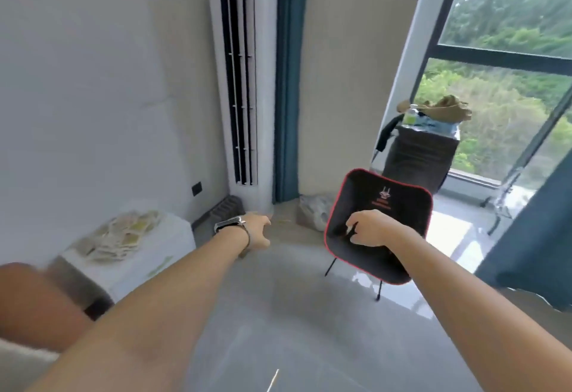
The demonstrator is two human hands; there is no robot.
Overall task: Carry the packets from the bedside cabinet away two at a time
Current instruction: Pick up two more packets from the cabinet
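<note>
Pale walls, a grey glossy floor and a tall white air-conditioning unit (244,82) in the corner are shown in the head view, which is blurred throughout. The packets (119,237) are seen heaped on the white bedside cabinet (154,255), low at the left against the wall. The left hand (258,230), with a watch (229,224) on its wrist, is extended forward over the floor; nothing is seen in it, and its fingers are too blurred for their posture to be told. The right hand (366,229) is curled loosely in front of a black red-trimmed chair (380,224); no held object can be made out. The heap lies left of and below both hands, well apart from them. The left hand is judged the nearer, so a leftward, downward reach is called for.
</note>
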